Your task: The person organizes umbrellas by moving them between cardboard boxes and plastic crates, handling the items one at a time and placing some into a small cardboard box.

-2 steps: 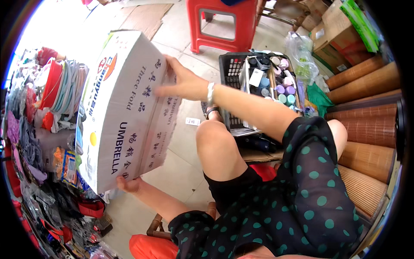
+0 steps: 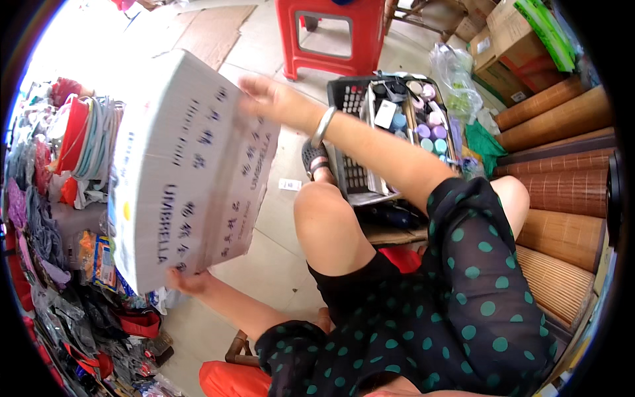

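Your dark dress with green dots (image 2: pixel 463 304) fills the near frame, one bare knee (image 2: pixel 324 212) raised toward the middle.

Your left hand (image 2: pixel 188 281) is under the lower edge of the large white cardboard box (image 2: pixel 185 172), palm up, fingers partly curled against the bottom corner. It takes the weight from below; the fingertips are hidden by the box, so you can't tell how far they wrap.

The box is off the floor, tilted, long side running from lower left to upper right, printed faces toward you. It sits between both hands, left of your knee, just in front of the goods pile.

Your right hand (image 2: pixel 271 99) lies flat on the upper right edge of the box, fingers spread and extended, pressing on the top face. A metal bangle (image 2: pixel 323 126) is on that wrist.

Left of the box: a stack of packaged goods and fabric items (image 2: pixel 59 198), with red bags (image 2: pixel 132 324) lower down.

Right of your forearm: a black plastic basket (image 2: pixel 370 132) on the floor, holding small round pastel-lidded containers (image 2: pixel 430 129).

Further right: rolled bamboo mats (image 2: pixel 562 185), stacked.

Far: a red plastic stool (image 2: pixel 331 36), a flat sheet of cardboard (image 2: pixel 211 30) on the tiled floor, brown cartons (image 2: pixel 509 40) top right.
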Demonstrator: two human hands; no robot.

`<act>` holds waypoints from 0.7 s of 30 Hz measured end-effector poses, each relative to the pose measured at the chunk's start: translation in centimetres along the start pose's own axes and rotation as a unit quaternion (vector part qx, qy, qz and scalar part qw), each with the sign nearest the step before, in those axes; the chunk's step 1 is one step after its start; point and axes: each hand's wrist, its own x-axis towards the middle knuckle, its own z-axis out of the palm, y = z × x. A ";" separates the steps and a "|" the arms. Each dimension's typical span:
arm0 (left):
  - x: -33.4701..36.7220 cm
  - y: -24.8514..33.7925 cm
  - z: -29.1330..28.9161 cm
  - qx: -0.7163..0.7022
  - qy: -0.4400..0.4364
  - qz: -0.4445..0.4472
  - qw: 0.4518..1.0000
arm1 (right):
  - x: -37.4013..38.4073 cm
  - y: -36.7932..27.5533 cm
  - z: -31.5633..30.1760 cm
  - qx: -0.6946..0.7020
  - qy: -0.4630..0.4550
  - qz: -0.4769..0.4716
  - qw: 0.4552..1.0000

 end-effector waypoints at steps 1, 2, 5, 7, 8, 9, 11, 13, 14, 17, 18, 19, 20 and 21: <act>-0.1 0.0 0.9 0.004 -0.001 -0.009 1.000 | 0.1 0.1 -1.5 0.016 -0.003 0.022 1.000; 0.1 -0.3 2.2 -0.007 0.042 -0.014 0.999 | 0.3 0.0 -3.6 0.029 0.024 0.030 0.999; 1.3 0.7 6.9 -0.049 0.069 -0.015 0.996 | -1.6 -1.3 -7.8 0.038 0.055 0.088 0.994; 2.2 1.5 10.1 -0.082 0.056 -0.014 0.995 | -3.7 -2.1 -8.6 0.013 -0.005 0.143 0.990; 2.7 1.6 11.4 -0.159 0.058 -0.076 0.983 | -4.6 -2.3 -8.8 0.003 -0.004 0.149 0.989; 2.9 1.5 13.0 -0.235 0.057 -0.139 0.960 | -5.4 -2.9 -9.5 0.000 0.003 0.149 0.989; 2.2 1.5 15.9 -0.235 0.021 -0.165 0.958 | -6.4 -3.9 -10.0 0.036 0.010 0.228 0.973; -0.1 0.8 18.3 -0.244 -0.042 -0.244 0.938 | -7.9 -5.4 -10.9 0.044 0.029 0.238 0.970; -1.3 -0.3 18.9 -0.259 -0.076 -0.272 0.924 | -8.7 -6.0 -11.5 0.106 0.022 0.262 0.959; -6.4 -3.7 20.4 -0.275 -0.093 -0.382 0.877 | -11.5 -9.7 -13.4 0.130 0.059 0.233 0.962; -8.5 -3.8 20.9 -0.261 -0.071 -0.418 0.867 | -12.6 -9.4 -14.4 0.100 0.040 0.181 0.978; -10.8 -4.4 21.6 -0.263 -0.080 -0.453 0.848 | -13.7 -9.0 -16.0 0.064 0.023 0.128 0.989; -12.7 -5.6 21.8 -0.265 -0.089 -0.490 0.826 | -14.9 -9.7 -17.3 0.046 0.013 0.143 0.988; -13.4 -9.7 18.5 -0.396 -0.166 -0.540 0.724 | -15.8 -11.0 -17.3 0.038 -0.004 0.153 0.987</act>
